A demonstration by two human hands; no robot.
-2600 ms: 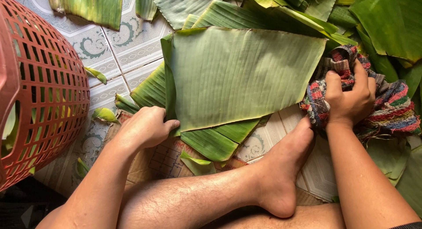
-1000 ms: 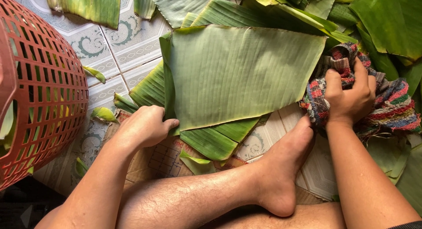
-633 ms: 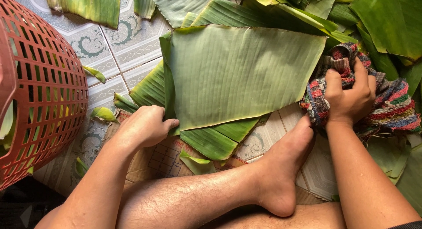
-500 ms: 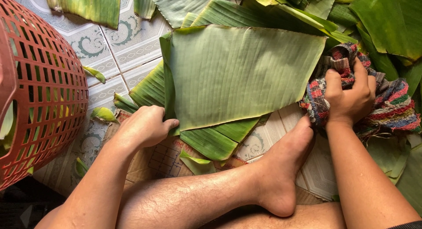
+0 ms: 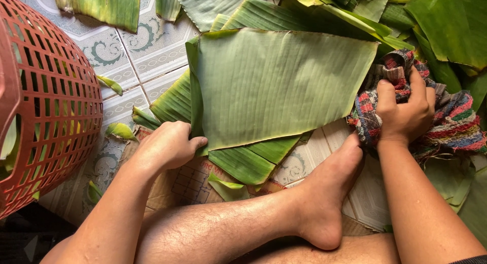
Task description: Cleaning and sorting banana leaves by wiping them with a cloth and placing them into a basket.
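A large pale green banana leaf piece [image 5: 284,86] lies flat on a stack of darker leaf pieces [image 5: 243,160] on the tiled floor. My left hand [image 5: 167,145] grips the stack's left edge, thumb on the top leaf's corner. To the right of the leaf, my right hand [image 5: 406,114] clutches a bunched, multicoloured woven rag [image 5: 451,124]. My bare leg and foot [image 5: 324,203] stretch across the lower view, toes near the rag.
A red plastic lattice basket [image 5: 45,101] stands at the left. More banana leaves [image 5: 446,25] pile along the top and right. Small leaf scraps [image 5: 122,131] lie on the patterned tiles. Cardboard [image 5: 187,180] lies under my leg.
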